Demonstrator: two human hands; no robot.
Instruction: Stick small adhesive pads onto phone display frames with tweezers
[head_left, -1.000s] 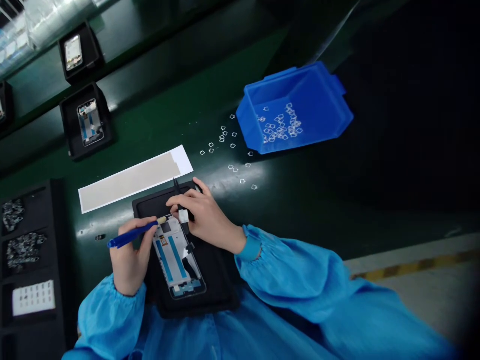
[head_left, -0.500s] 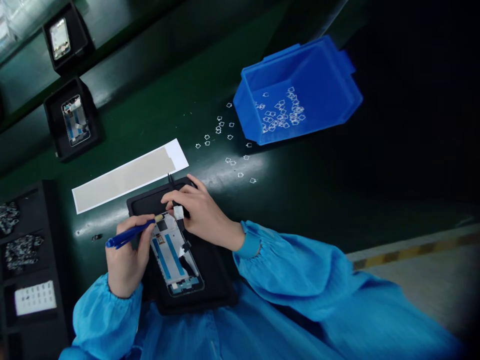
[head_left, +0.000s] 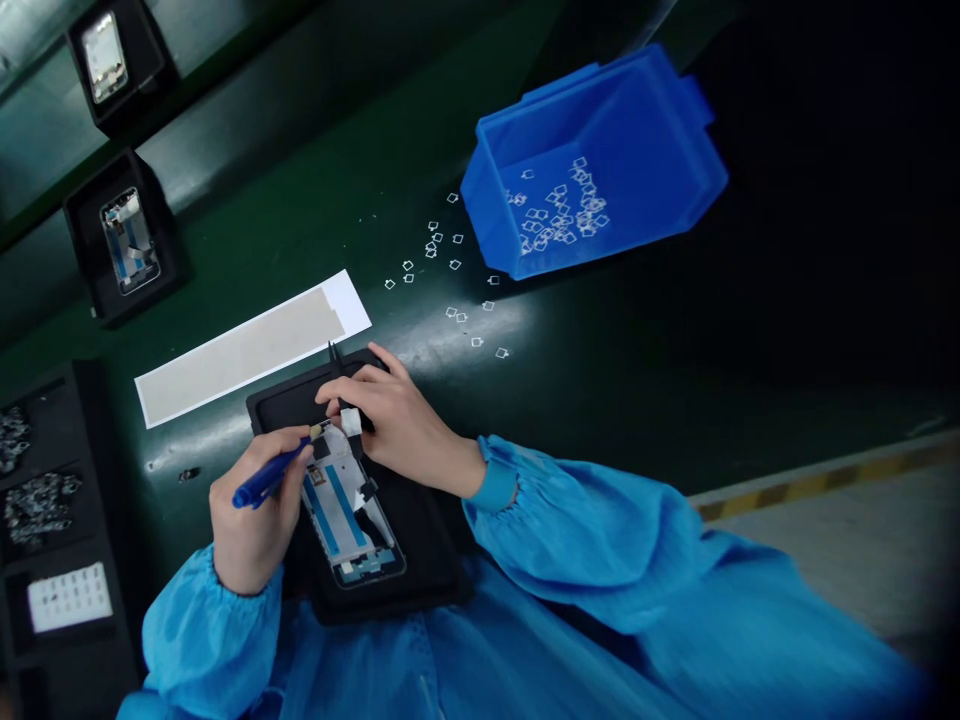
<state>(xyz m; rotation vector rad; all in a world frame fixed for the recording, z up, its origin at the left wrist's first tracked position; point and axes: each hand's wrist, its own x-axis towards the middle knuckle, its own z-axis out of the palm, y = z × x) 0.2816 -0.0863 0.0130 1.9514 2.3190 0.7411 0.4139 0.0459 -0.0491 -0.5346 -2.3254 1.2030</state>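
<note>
My left hand (head_left: pixel 253 515) is closed around a blue pen-shaped tool (head_left: pixel 268 476). Its pale tip rests at or just over the top edge of an opened phone housing (head_left: pixel 346 508) with blue strips inside. Black tweezers (head_left: pixel 334 358) are gripped in my right hand (head_left: pixel 401 428), points facing away from the phone. A white patch (head_left: pixel 350 421) shows on the tweezers beside my fingers. The phone lies in a black tray (head_left: pixel 424 560) close to my body, and my right hand is over the tray's upper part.
A white-bordered beige sheet (head_left: pixel 244 350) lies beyond the tray. Small white frame-shaped pieces (head_left: pixel 455 265) are scattered near a blue bin (head_left: pixel 637 170) holding more. Black trays with phone housings (head_left: pixel 131 240) stand at upper left. A compartmented black tray (head_left: pixel 97 480) with small parts is at left.
The blue tool has tilted, its rear end swinging right and slightly down, while its tip stays at the phone's top edge. The whole view has shifted slightly.
</note>
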